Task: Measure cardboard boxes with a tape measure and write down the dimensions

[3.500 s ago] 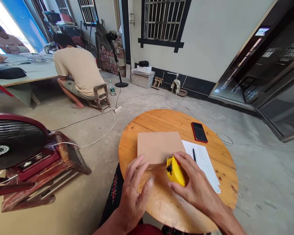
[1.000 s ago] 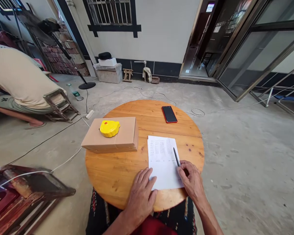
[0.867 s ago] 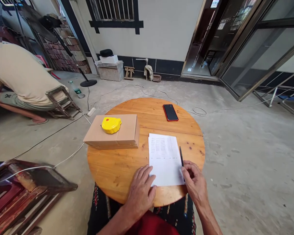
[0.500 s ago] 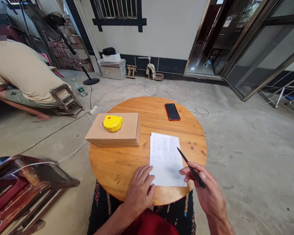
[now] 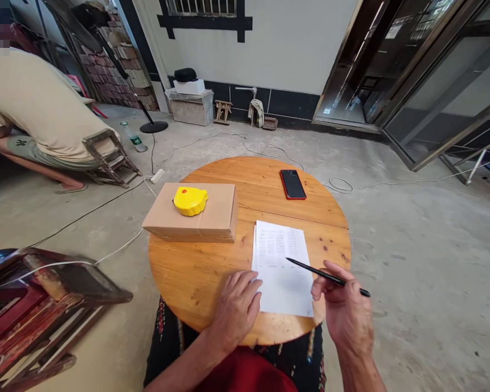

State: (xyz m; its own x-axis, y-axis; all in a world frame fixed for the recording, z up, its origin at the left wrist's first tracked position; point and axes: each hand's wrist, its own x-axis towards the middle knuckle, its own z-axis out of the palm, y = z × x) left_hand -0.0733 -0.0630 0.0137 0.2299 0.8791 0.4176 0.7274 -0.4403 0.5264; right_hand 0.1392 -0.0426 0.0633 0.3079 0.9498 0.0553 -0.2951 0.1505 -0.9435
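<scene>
My right hand [image 5: 347, 305] grips a black pen [image 5: 316, 270] between thumb and fingers, its tip pointing left over the paper. The white paper [image 5: 286, 291] lies on the round wooden table [image 5: 196, 283], with rows of small writing across its upper half. Another sheet edge shows beneath it on the left. My left hand [image 5: 237, 307] rests flat, fingers stretched out, on the paper's lower left edge and the tabletop. Left of the paper sits a closed cardboard box [image 5: 216, 209] with a yellow tape measure [image 5: 190, 201] on top.
A red-edged phone [image 5: 293, 184] lies at the table's far right. At left, a person [image 5: 44, 103] sits on a low wooden stool [image 5: 112, 158]. A worn wooden chair [image 5: 57, 305] stands at lower left. Cables [image 5: 118, 253], a bottle [image 5: 134, 137] and a fan base [image 5: 154, 127] are on the floor.
The pen has swung from a steep slant to a flatter angle, its tip now lower and further left over the paper. My left hand stays at the paper's edge. The view has shifted slightly.
</scene>
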